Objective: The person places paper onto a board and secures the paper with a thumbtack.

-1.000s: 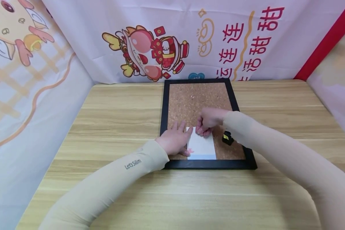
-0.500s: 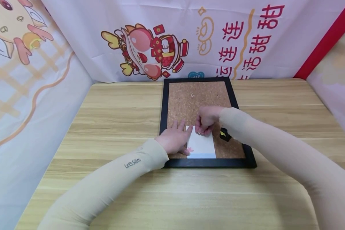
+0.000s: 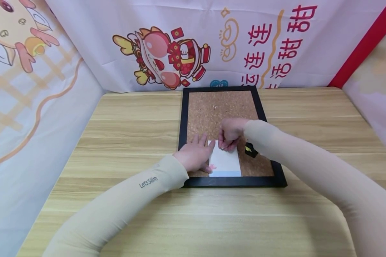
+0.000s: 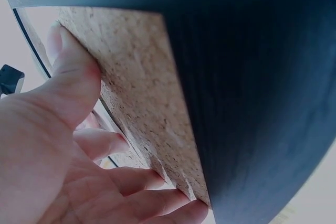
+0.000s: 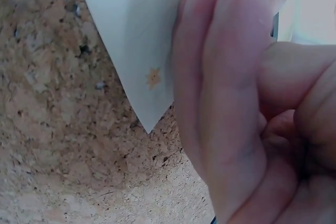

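A white sheet of paper [image 3: 226, 162] with a pink star-like mark and a pale blue lower strip lies on the corkboard [image 3: 206, 103], near its lower frame edge. My left hand [image 3: 194, 155] lies spread over the board's left side, thumb and forefinger touching the sheet's left edge. At the sheet's top edge my right hand [image 3: 231, 134] has its fingers curled with the tips together, as in a pinch. Whatever sits between those fingertips is hidden. In the right wrist view a small orange star [image 5: 153, 78] shows near the paper's corner.
The board's black frame [image 3: 234, 182] rests on the wooden table [image 3: 138, 132]. Tiny whitish bits [image 3: 214, 107] dot the upper cork. A small black device [image 3: 251, 150] sits under my right wrist. Printed cloth [image 3: 93, 39] hangs behind the table.
My right hand and wrist have shifted slightly left and up, the fingertips staying at the sheet's top edge. My left hand and the paper hold their place.
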A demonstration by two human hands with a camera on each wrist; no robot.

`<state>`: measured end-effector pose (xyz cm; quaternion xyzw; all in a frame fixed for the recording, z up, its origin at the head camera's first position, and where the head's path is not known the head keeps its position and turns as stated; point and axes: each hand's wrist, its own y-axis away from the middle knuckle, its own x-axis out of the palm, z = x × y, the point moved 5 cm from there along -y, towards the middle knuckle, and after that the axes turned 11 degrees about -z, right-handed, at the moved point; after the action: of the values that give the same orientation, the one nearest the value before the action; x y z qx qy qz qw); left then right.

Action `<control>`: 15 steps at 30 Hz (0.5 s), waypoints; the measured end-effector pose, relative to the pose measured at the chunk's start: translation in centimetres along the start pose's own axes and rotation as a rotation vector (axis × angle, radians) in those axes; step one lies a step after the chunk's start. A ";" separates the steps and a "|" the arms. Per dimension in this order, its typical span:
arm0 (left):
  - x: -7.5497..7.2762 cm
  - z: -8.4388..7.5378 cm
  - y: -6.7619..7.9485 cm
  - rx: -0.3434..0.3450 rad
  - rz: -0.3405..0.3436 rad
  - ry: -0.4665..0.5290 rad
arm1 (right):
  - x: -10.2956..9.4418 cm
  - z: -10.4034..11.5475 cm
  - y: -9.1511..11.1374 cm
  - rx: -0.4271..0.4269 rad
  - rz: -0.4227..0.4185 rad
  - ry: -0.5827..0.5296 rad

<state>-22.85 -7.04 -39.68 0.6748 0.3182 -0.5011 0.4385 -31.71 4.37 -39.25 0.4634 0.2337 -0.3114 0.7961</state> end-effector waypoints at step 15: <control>-0.2 0.0 0.0 0.013 0.004 -0.013 | 0.3 0.2 -0.3 0.011 -0.019 0.055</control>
<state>-22.86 -7.05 -39.51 0.6750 0.3110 -0.5065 0.4371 -31.68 3.98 -39.49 0.4741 0.2582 -0.3074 0.7836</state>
